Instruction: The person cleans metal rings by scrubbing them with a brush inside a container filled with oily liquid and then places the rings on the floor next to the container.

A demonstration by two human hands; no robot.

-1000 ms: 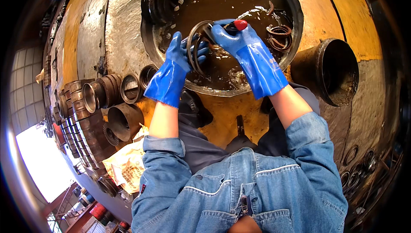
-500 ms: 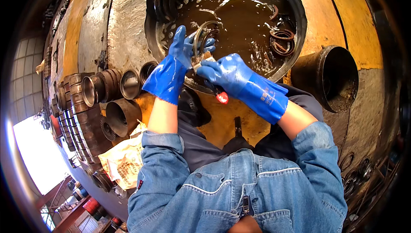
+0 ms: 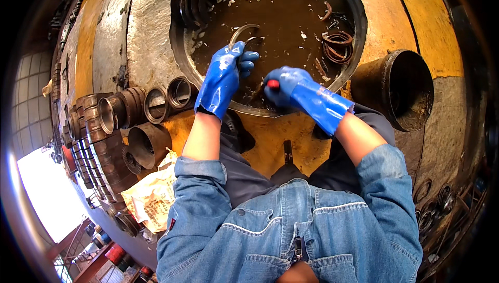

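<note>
Both my hands wear long blue rubber gloves over a round dark tub (image 3: 360, 23) of murky brown liquid. My left hand (image 3: 227, 66) is closed around curved metal half rings (image 3: 242, 30), whose arcs stick up past the fingers. To its right, my right hand (image 3: 287, 86) grips a brush; the red end of the brush handle (image 3: 273, 84) shows at the fist. The bristles are low by the tub's near side, blurred and mostly hidden. Several dark curved rings (image 3: 193, 2) lean inside the tub's far left. Thin brownish rings (image 3: 338, 47) lie at its right.
A large rusty metal cylinder (image 3: 385, 88) lies on its side right of the tub. Several metal sleeves (image 3: 156, 105) and stacked rings stand at the left, beside a crumpled paper sack (image 3: 154, 198). Worn yellow and grey plates (image 3: 395, 7) form the floor.
The brush has come away from the ring and swung down toward the tub's near side, its red end now turned up. My left hand has turned and closed more around the half rings.
</note>
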